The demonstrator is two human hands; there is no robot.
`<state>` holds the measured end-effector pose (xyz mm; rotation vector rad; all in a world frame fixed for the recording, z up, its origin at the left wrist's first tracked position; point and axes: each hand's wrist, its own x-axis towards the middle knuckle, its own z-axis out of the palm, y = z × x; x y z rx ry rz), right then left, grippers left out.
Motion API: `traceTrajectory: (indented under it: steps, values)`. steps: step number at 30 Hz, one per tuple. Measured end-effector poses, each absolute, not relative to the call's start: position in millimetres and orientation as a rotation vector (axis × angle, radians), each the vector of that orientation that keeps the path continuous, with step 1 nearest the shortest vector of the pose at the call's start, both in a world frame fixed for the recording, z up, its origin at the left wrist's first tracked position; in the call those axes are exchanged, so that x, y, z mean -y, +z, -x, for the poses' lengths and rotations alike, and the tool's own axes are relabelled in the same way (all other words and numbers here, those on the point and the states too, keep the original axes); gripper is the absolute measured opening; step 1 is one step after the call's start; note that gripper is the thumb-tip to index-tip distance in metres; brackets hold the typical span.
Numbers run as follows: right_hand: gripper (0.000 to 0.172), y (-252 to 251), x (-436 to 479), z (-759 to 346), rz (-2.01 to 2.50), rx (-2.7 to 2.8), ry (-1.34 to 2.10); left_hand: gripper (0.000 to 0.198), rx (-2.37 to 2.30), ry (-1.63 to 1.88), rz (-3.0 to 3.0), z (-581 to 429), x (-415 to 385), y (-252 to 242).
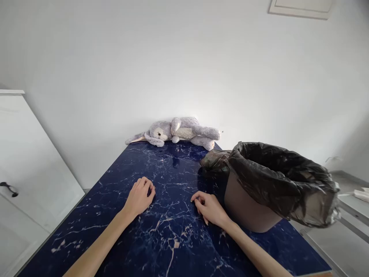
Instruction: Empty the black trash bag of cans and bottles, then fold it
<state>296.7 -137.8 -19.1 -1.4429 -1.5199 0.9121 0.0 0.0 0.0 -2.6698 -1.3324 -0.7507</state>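
My left hand [139, 197] rests on the dark blue marbled table [161, 238], its fingers curled under with nothing visible in them. My right hand [210, 207] lies a little to the right on the same surface, fingers also bent loosely inward and holding nothing. Just right of my right hand stands a brown bin [248, 207] lined with a black plastic bag [282, 177] folded over its rim. A grey plush toy animal [175, 132] lies on its side at the far end of the table against the wall.
A white cabinet door [25, 161] with a dark handle [9, 188] stands to the left of the table. A white wall rises behind. Grey floor and a pale ledge [354, 207] show at the right.
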Motion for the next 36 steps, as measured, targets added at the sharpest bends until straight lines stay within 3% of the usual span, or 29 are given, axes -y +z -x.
traceTrajectory:
  steps: [8, 25, 36]
  values:
    - [0.036, -27.0, 58.1, -286.9, 1.315, 1.394, 0.875, 0.029, 1.553, -0.683, 2.427, 3.6, -59.8, -6.2]
    - [0.042, -30.0, 74.2, -298.5, 1.635, 0.972, 0.248, 0.035, 1.550, -0.665, 2.486, 9.0, -48.7, -6.7]
    - [0.058, -25.8, 75.7, -310.6, 1.872, 1.165, 0.083, 0.035, 1.538, -0.708, 2.505, 10.2, -48.6, -6.0]
